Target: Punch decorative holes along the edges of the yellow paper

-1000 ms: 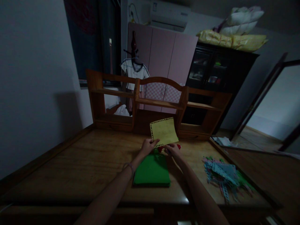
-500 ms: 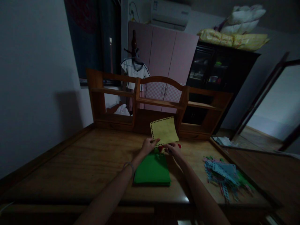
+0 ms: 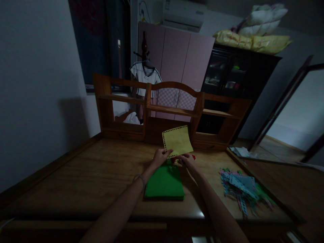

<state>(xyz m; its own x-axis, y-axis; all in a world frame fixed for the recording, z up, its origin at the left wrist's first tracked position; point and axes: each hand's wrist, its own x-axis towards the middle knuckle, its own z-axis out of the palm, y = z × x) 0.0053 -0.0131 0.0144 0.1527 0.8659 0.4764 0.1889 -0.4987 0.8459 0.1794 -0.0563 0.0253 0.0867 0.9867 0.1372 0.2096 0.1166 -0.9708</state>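
A yellow perforated panel (image 3: 177,140) stands upright above the far edge of a green panel (image 3: 165,182) that lies flat on the wooden desk (image 3: 83,175). My left hand (image 3: 160,157) pinches the yellow panel's lower left corner. My right hand (image 3: 187,161) is closed at its lower right edge, fingers pressed on a small red piece (image 3: 193,157) there. Both hands rest just past the green panel.
A pile of blue, pink and green perforated strips (image 3: 240,190) lies at the desk's right. A wooden shelf unit (image 3: 172,111) stands along the desk's back edge. Behind it are pink wardrobe doors (image 3: 177,60) and a dark cabinet (image 3: 235,81). An open doorway lies to the right.
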